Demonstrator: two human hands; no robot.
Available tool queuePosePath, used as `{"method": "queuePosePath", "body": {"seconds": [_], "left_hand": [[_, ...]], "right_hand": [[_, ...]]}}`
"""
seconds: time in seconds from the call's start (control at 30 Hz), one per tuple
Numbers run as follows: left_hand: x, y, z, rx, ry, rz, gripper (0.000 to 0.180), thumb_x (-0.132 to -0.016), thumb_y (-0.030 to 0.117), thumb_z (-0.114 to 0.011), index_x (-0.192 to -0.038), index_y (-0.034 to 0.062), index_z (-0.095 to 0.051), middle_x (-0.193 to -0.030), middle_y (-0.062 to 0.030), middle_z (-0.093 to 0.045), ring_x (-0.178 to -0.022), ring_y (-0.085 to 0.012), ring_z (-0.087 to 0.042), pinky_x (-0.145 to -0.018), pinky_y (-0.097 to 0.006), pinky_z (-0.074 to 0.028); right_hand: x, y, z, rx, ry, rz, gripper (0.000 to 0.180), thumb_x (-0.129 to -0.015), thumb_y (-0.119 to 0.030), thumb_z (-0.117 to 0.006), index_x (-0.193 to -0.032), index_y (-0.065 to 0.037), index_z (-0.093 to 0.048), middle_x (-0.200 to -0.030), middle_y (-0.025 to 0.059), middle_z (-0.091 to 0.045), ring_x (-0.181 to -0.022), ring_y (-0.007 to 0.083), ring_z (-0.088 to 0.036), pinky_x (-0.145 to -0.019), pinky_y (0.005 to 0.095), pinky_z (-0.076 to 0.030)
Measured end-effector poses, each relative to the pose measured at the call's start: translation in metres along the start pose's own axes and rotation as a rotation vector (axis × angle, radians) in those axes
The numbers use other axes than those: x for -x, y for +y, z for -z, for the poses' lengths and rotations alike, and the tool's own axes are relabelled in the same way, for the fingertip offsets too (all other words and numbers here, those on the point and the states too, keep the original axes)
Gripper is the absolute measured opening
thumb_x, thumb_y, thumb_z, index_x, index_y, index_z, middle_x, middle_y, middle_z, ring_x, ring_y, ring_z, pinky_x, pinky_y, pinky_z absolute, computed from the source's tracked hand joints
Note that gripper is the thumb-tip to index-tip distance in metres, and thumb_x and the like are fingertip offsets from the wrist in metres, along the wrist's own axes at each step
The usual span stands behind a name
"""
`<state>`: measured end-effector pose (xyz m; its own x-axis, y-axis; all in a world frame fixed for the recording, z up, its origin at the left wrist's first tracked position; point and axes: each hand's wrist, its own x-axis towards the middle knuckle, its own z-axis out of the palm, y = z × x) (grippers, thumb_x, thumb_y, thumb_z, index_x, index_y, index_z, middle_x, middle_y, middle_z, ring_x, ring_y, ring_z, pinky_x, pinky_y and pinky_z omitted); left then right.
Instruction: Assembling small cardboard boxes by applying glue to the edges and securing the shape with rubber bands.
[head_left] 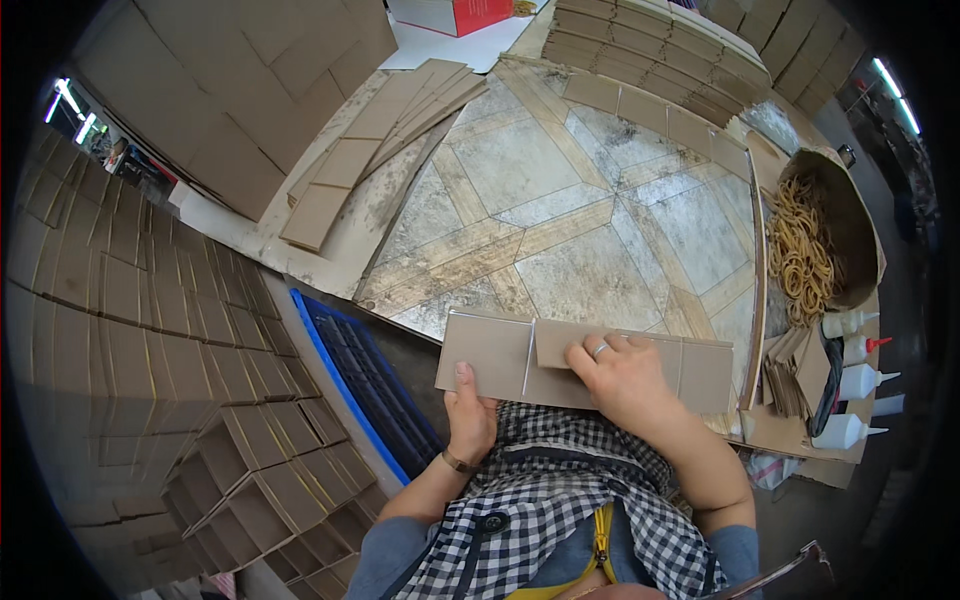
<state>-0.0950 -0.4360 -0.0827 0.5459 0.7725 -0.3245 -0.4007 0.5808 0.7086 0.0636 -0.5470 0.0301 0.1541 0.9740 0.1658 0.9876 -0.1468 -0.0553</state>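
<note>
A long creased cardboard strip [484, 350] lies across the near edge of the table, just in front of my body. My left hand [471, 420] grips its left end, thumb on top and the other fingers mostly hidden underneath. A thin white line runs across the strip near a crease. Right of that line, my right hand [628, 380], a ring on one finger, is closed on the edge of a cardboard panel [556, 346] resting over the strip. Whether this panel is a separate piece or a folded part of the strip, I cannot tell.
Loose cardboard strips [350, 160] lie at the table's far left, and stacked cardboard [650, 60] stands behind. At right are a box of rubber bands [803, 250], small cardboard pieces [788, 372] and several white squeeze bottles [858, 382]. A blue-edged crate [365, 375] and cardboard stacks [150, 330] stand left.
</note>
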Motion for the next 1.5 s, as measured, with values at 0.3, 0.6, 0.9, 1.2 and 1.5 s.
{"method": "queuePosePath", "body": {"seconds": [0.3, 0.6, 0.9, 1.2, 1.5], "left_hand": [[0.001, 0.001, 0.002, -0.083, -0.004, -0.062, 0.039, -0.099, 0.030, -0.039, -0.122, -0.0004, -0.044, -0.113, -0.0112, -0.056, -0.097, -0.0192, -0.059, -0.078, -0.033, -0.051], [0.005, 0.036, -0.021, -0.967, -0.342, -0.610, 0.038, -0.088, 0.009, -0.054, -0.123, -0.0070, -0.047, -0.112, -0.0217, -0.057, -0.099, -0.0321, -0.059, -0.085, -0.038, -0.047], [0.002, 0.051, -0.051, -1.191, -0.669, -0.847, 0.064, -0.076, 0.011, -0.065, -0.130, -0.0116, -0.038, -0.121, -0.0308, -0.050, -0.107, -0.0412, -0.055, -0.091, -0.043, -0.046], [0.005, 0.058, -0.053, -1.229, -0.722, -0.865, 0.066, -0.075, 0.007, -0.064, -0.132, -0.0125, -0.035, -0.116, -0.0299, -0.052, -0.103, -0.0408, -0.055, -0.090, -0.042, -0.045], [0.007, 0.086, -0.076, -1.138, -0.784, -0.542, 0.082, -0.076, 0.028, -0.072, -0.135, -0.0107, -0.030, -0.116, -0.0288, -0.050, -0.109, -0.0415, -0.050, -0.096, -0.045, -0.038]], "right_hand": [[-0.009, 0.002, 0.001, -0.076, -0.032, 0.017, 0.021, -0.069, -0.010, -0.057, -0.089, -0.008, -0.052, -0.075, 0.0075, -0.057, -0.065, 0.0245, -0.060, -0.057, 0.0365, -0.047], [-0.032, 0.025, 0.013, -0.154, -0.128, -0.097, 0.017, -0.067, -0.004, -0.055, -0.083, -0.007, -0.049, -0.058, 0.0110, -0.056, -0.059, 0.0307, -0.059, -0.052, 0.0410, -0.045], [-0.036, 0.035, 0.012, -0.199, -0.128, -0.101, 0.024, -0.066, -0.006, -0.059, -0.088, -0.008, -0.051, -0.066, 0.0108, -0.061, -0.062, 0.0294, -0.062, -0.053, 0.0405, -0.047], [-0.036, 0.044, 0.007, -0.639, 0.020, -0.217, 0.031, -0.065, 0.004, -0.063, -0.092, -0.008, -0.052, -0.069, 0.0118, -0.060, -0.065, 0.0304, -0.062, -0.059, 0.0380, -0.046], [-0.034, 0.026, 0.012, -0.419, 0.057, -0.192, 0.033, -0.067, -0.009, -0.071, -0.093, -0.005, -0.052, -0.080, 0.0121, -0.059, -0.074, 0.0292, -0.061, -0.063, 0.0365, -0.046]]}}
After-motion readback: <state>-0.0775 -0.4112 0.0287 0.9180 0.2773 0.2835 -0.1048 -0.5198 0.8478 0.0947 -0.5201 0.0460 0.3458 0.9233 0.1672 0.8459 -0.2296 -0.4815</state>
